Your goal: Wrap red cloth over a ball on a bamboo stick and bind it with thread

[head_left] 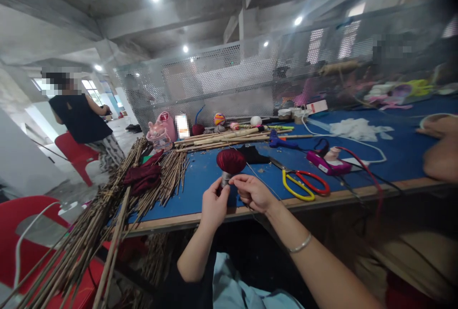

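In the middle of the view, above the table's front edge, is a dark red, shiny fabric-covered ball [231,160] with a grey wrapped neck [225,178] below it. My left hand [215,201] is closed around that neck, thumb in front, and the ball stands upright above the fingers. Beside it, my right hand [255,193] is pinched, fingertips touching or nearly touching the neck. What those fingertips hold is too small to tell. Scissors [302,185] with one yellow and one red handle lie partly open to the right. Behind the ball lies a piece of black cloth [255,154].
Bundles of thin sticks [168,175] and a dark red cloth [143,178] cover the table's left end. A blue glue gun [282,142] and a purple device [327,162] with cables lie right. Another person's arm [442,151] rests far right; a person [82,113] stands left.
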A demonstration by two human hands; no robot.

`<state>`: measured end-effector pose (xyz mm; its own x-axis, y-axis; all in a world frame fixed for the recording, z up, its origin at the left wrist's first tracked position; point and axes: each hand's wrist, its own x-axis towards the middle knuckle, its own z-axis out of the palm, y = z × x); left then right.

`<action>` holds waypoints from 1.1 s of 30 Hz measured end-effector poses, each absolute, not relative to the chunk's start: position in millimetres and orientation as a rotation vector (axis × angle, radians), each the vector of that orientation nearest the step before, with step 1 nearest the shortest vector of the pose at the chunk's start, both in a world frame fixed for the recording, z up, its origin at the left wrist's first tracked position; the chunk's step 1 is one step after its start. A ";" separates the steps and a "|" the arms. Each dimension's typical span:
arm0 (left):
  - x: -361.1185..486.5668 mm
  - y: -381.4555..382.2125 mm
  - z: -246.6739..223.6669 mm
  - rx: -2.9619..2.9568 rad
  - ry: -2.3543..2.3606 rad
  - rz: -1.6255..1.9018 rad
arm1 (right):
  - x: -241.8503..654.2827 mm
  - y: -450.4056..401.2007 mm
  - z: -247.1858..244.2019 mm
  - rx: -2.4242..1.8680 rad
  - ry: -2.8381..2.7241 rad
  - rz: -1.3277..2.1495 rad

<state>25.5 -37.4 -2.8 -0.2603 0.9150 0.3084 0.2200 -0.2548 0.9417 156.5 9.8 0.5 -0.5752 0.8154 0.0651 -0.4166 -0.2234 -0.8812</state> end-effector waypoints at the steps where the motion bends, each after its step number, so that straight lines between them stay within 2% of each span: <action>1: 25.4 -36.7 -3.6 1.373 1.397 1.565 | 156.2 9.6 0.7 -0.543 -1.177 1.889; 20: 15.1 -45.9 2.6 0.871 0.842 1.357 | 145.7 12.6 -1.1 -0.664 -1.236 1.762; 24: 21.7 -56.2 3.8 0.844 0.710 1.226 | 155.0 11.9 -5.6 -0.577 -1.323 1.868; 28: 29.7 -61.2 13.7 1.156 0.998 1.180 | 160.9 12.6 -9.7 -0.510 -1.225 1.892; 33: 35.4 -56.6 17.4 1.462 1.448 1.436 | 149.1 13.0 -7.1 -0.623 -1.086 1.776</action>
